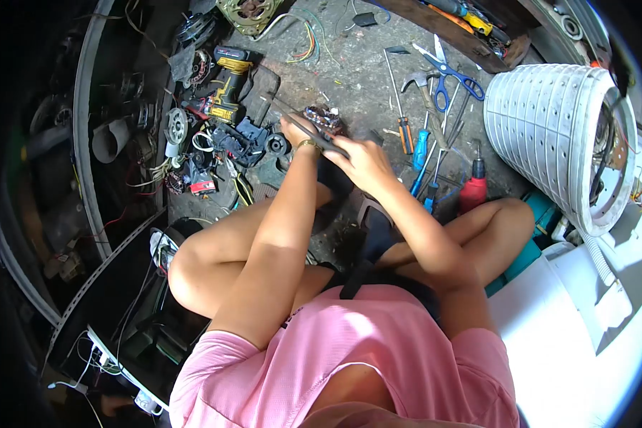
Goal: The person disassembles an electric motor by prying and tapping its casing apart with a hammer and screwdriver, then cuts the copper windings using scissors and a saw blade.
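Observation:
My right hand (364, 164) is closed around the dark handle of a long, thin tool (285, 109), which looks like a file or a blade. The tool slants up and left across my left hand (299, 131). The fingers of my left hand are curled beside a small motor part with copper windings (324, 116); its grip is partly hidden, so I cannot tell whether it holds that part or the tool. Both hands are close together above the floor, in front of my crossed legs.
At the left lie a yellow cordless drill (228, 89), pliers (241, 187) and motor parts. To the right are blue scissors (446, 75), a hammer (421, 80), an orange screwdriver (405, 135) and a red tool (473, 187). A perforated metal drum (535, 121) stands beyond.

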A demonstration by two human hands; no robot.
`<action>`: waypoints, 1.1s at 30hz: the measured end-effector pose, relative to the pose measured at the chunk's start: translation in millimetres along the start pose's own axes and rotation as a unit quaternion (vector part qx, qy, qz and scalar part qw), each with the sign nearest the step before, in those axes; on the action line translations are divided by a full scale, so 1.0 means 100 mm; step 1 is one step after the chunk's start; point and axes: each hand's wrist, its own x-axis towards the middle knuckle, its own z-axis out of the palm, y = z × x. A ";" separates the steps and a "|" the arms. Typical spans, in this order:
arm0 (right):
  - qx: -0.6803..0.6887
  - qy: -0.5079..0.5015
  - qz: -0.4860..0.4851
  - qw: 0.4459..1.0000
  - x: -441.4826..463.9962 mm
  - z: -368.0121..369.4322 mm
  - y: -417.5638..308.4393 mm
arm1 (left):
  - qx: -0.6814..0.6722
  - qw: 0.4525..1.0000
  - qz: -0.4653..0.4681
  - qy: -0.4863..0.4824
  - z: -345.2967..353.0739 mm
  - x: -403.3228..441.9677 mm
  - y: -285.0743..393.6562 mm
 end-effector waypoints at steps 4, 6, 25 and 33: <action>-0.027 -0.029 0.045 0.998 -0.64 -0.62 -0.19 | -0.058 0.994 0.027 0.089 0.08 -0.14 0.02; -0.031 -0.007 0.007 0.999 -0.79 -0.68 -0.21 | -0.062 0.991 0.043 0.106 0.10 -0.16 -0.02; -0.041 -0.019 -0.048 0.998 0.31 0.11 0.27 | -0.128 0.990 -0.030 0.056 0.15 0.03 -0.16; -0.042 -0.009 -0.060 0.997 -0.47 -0.54 0.23 | -0.050 0.988 0.078 0.126 0.12 -0.08 -0.16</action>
